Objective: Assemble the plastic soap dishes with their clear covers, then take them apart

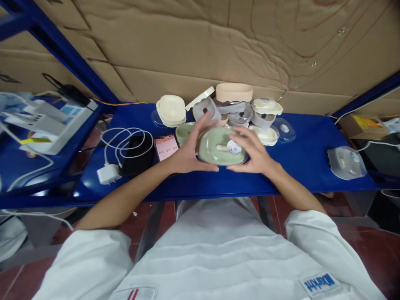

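Both my hands grip a pale green lidded food container (218,146) held just over the blue table (306,162). My left hand (190,150) wraps its left end, fingers curled over the top and thumb underneath. My right hand (251,152) clasps the right end, fingers lying on the clear lid near a round white valve. Behind the container lies a heap of cream, green and grey containers and lids (237,110).
A clear lid (346,162) lies alone at the right of the table. At the left are a white charger with coiled cable (117,156), a black phone (137,154) and a pink timer (166,147). Cardboard lines the back. White boxes (46,125) sit far left.
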